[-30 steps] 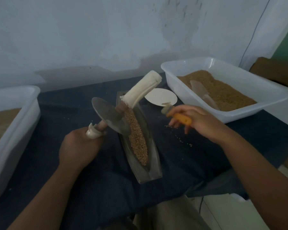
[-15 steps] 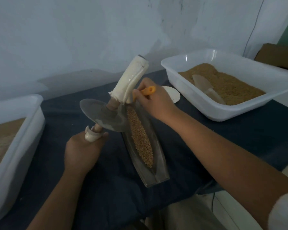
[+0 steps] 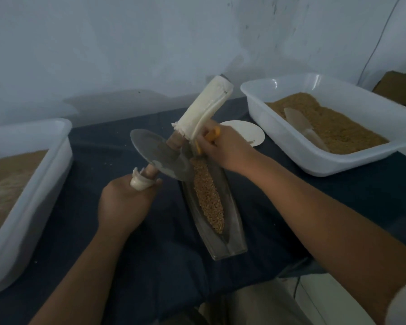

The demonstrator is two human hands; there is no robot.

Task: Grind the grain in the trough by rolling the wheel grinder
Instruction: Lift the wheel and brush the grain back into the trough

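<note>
A narrow boat-shaped metal trough (image 3: 232, 221) lies on the dark blue cloth, with a strip of golden grain (image 3: 209, 198) along its groove. The wheel grinder (image 3: 159, 156), a metal disc on an axle with white-wrapped handles, is tilted above the trough's far end. My left hand (image 3: 124, 202) grips the near handle. My right hand (image 3: 223, 146) holds an orange-handled tool (image 3: 215, 134) at the trough's far end, right beside the upper white handle (image 3: 204, 109).
A white tub (image 3: 291, 137) of brown grain with a scoop (image 3: 300, 125) in it stands at the right. Another white tub (image 3: 33, 184) with grain stands at the left. A small white dish (image 3: 246, 132) lies behind the trough. The wall is close behind.
My right hand has carried the orange-handled tool from the right of the trough over to its far end, beside the upper handle. The grinder has tilted more upright.
</note>
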